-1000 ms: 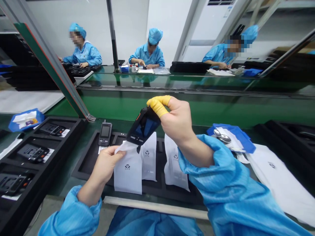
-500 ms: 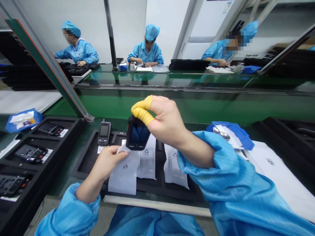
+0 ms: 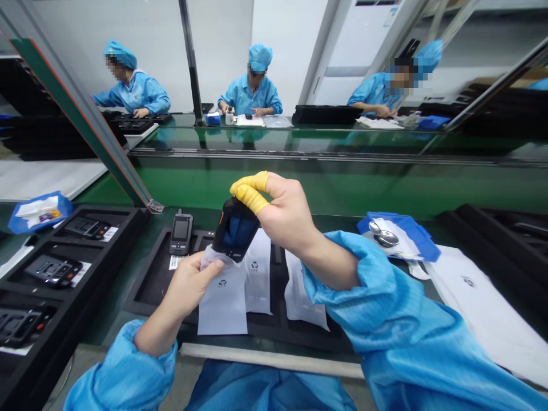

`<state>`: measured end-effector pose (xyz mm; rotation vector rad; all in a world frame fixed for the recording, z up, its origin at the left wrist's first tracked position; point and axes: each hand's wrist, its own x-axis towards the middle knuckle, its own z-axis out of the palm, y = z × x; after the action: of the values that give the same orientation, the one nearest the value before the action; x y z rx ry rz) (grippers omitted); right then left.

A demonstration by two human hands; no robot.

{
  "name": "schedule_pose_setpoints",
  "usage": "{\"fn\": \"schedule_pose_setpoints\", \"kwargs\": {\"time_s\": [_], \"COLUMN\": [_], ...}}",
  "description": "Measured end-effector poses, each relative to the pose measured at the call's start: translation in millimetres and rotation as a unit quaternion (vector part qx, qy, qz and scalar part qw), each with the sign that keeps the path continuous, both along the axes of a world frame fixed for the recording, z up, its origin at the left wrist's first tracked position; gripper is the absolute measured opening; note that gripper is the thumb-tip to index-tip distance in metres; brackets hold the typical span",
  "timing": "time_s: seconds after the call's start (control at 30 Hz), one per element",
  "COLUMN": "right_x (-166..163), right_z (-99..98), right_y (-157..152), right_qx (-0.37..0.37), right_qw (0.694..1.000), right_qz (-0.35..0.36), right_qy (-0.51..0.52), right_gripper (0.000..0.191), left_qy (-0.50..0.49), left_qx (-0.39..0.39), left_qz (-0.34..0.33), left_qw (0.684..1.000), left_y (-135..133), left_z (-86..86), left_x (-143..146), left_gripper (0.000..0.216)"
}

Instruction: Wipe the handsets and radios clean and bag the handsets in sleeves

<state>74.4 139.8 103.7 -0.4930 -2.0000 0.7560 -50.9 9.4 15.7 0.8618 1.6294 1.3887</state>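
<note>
My right hand (image 3: 280, 202), with yellow finger cots on thumb and forefinger, pinches the top end of a black handheld phone (image 3: 235, 231) with a dark screen and an orange side button. Its lower end sits at the mouth of a white plastic bag (image 3: 222, 305). The bag's upper edge is gripped by my left hand (image 3: 190, 285), thumb in front. Behind lies a black foam tray (image 3: 148, 285) bearing two more white bags, one a filled-looking bag (image 3: 259, 279), the other a bag (image 3: 299, 294) partly behind my right forearm. A keypad handset (image 3: 181, 233) rests at the tray's far left corner.
At left, a foam tray (image 3: 100, 274) holds several handsets. Blue bins (image 3: 64, 206) stand left and right, the right bin (image 3: 422, 234) with silver round items. White bags (image 3: 483, 302) lie at right. Three co-workers sit beyond the green barrier (image 3: 363, 185).
The phone has tilted and its lower end has come into the bag's mouth. My left hand and the bag have shifted slightly right.
</note>
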Motion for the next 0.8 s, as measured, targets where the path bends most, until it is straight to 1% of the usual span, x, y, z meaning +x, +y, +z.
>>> {"fn": "schedule_pose_setpoints", "kwargs": {"time_s": [0.07, 0.13, 0.23, 0.33, 0.4, 0.5, 0.6, 0.63, 0.7, 0.8], "right_x": [0.0, 0.3, 2.2, 5.4, 6.9, 6.7, 5.4, 5.4, 6.3, 9.0], "right_z": [-0.6, -1.7, -3.5, -3.6, -2.6, -1.2, -1.0, -0.9, -0.3, 1.1], "right_y": [-1.5, -1.7, 0.3, 2.2, 2.2, 1.6, 2.4, 3.1, 4.7, 5.9], "right_qx": [-0.007, -0.015, -0.020, -0.005, 0.008, 0.007, -0.025, -0.034, -0.038, -0.021], "right_qw": [1.000, 0.998, 0.998, 0.999, 0.999, 0.999, 0.998, 0.998, 0.998, 0.999], "right_qz": [-0.005, -0.005, 0.000, -0.017, -0.029, -0.025, -0.018, -0.019, -0.022, -0.028], "right_qy": [0.029, 0.054, 0.054, 0.045, 0.045, 0.046, 0.047, 0.046, 0.035, 0.009], "right_gripper": [0.015, 0.016, 0.015, 0.014, 0.014, 0.014, 0.013, 0.013, 0.014, 0.014], "left_qy": [-0.028, -0.079, -0.123, -0.118, -0.113, -0.112, -0.104, -0.100, -0.091, -0.085], "left_qx": [0.022, 0.046, 0.065, 0.065, 0.061, 0.040, 0.020, 0.020, 0.028, 0.048], "left_qz": [-0.031, -0.067, -0.083, -0.060, -0.055, -0.086, -0.121, -0.120, -0.096, -0.067], "left_qw": [0.999, 0.994, 0.987, 0.989, 0.990, 0.989, 0.987, 0.988, 0.991, 0.993], "left_y": [0.1, 0.1, -0.2, -0.3, 0.3, 1.7, 2.2, 2.1, 2.0, 2.3], "left_z": [-3.3, -7.5, -12.5, -12.8, -10.3, -4.9, -0.5, 0.2, 0.8, 0.7], "left_x": [-0.4, -1.5, -4.4, -6.9, -7.6, -6.9, -5.2, -4.8, -4.4, -3.7], "left_gripper": [0.049, 0.050, 0.048, 0.048, 0.050, 0.052, 0.048, 0.046, 0.043, 0.043]}}
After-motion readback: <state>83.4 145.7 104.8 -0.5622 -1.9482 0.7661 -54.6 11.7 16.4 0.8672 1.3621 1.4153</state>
